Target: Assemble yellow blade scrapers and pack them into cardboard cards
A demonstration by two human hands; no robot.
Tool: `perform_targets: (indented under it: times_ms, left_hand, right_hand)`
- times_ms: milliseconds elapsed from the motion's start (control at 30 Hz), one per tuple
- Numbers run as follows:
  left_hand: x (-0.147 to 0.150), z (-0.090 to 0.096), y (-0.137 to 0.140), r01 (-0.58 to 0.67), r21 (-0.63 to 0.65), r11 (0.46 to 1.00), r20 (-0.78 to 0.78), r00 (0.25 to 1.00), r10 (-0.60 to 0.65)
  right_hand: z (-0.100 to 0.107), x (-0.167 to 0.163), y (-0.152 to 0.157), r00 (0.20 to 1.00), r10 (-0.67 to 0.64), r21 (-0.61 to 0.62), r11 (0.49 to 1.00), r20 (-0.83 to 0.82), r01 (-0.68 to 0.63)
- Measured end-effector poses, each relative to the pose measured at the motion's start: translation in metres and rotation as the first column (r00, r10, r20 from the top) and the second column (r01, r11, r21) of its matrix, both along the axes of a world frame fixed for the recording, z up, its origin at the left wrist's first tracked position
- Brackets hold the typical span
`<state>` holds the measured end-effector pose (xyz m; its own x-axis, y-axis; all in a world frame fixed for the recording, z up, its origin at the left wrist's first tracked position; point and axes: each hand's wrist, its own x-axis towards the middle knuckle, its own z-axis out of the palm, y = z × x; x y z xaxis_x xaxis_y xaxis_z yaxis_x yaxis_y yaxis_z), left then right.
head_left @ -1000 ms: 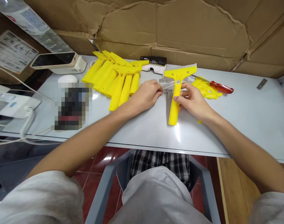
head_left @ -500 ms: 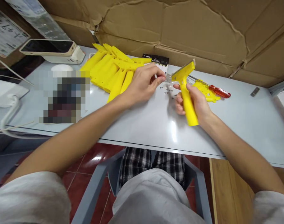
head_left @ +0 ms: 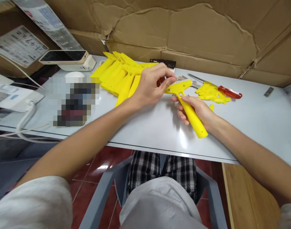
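Observation:
My right hand (head_left: pixel 199 109) is closed around the handle of a yellow scraper (head_left: pixel 192 117), its T-shaped head pointing away from me and its handle end sloping down to the right. At the left end of that head, my left hand (head_left: pixel 150 84) has thumb and forefinger pinched together; what lies between them is too small to make out. Beneath the scraper head a few small screws (head_left: pixel 174 95) show, partly covered. Thin metal and clear pieces (head_left: pixel 195 84) lie just behind it.
Several yellow scraper handles (head_left: pixel 112 76) are piled left of my hands. To the right lie small yellow parts (head_left: pixel 211 92), a red-handled screwdriver (head_left: pixel 229 92) and a flat metal plate (head_left: pixel 268 92). A phone (head_left: pixel 63 56) rests at the back left; cardboard (head_left: pixel 207 38) stands behind the table.
The scraper has turned, its head now lower and its handle slanting further right. My left fingers have come up against the head's left end. The whole view has shifted slightly.

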<state>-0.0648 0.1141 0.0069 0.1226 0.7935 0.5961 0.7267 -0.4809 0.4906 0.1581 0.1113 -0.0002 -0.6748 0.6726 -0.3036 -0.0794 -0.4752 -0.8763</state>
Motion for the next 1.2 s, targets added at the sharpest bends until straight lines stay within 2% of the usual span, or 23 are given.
perform_targets:
  times_ms: [100,300,567,1000,1200]
  left_hand:
    - [0.0004,-0.0029,0.0008,0.014,0.039,0.999,0.000,1.000,-0.014]
    - [0.0025,-0.0066,-0.0008,0.054,0.034,0.998,-0.029,0.998,-0.053]
    - [0.0043,-0.0052,-0.0016,0.079,0.009,0.997,-0.095,0.992,-0.078]
    - [0.0040,-0.0058,-0.0014,0.133,0.011,0.991,-0.029,0.991,-0.133]
    - [0.0046,-0.0050,-0.0022,0.089,0.003,0.996,-0.029,0.996,-0.089]
  right_hand:
    - [0.0004,0.0008,-0.0003,0.999,0.036,-0.013,0.999,-0.002,-0.036]
    - [0.0009,0.0016,-0.0039,0.989,0.146,-0.012,0.989,0.009,-0.146]
    - [0.0028,0.0021,-0.0041,0.984,0.175,-0.023,0.984,0.009,-0.175]
    - [0.0052,0.0023,-0.0046,0.982,0.189,-0.045,0.981,0.015,-0.188]
    - [0.0044,0.0025,-0.0041,0.981,0.193,-0.039,0.980,0.004,-0.193]
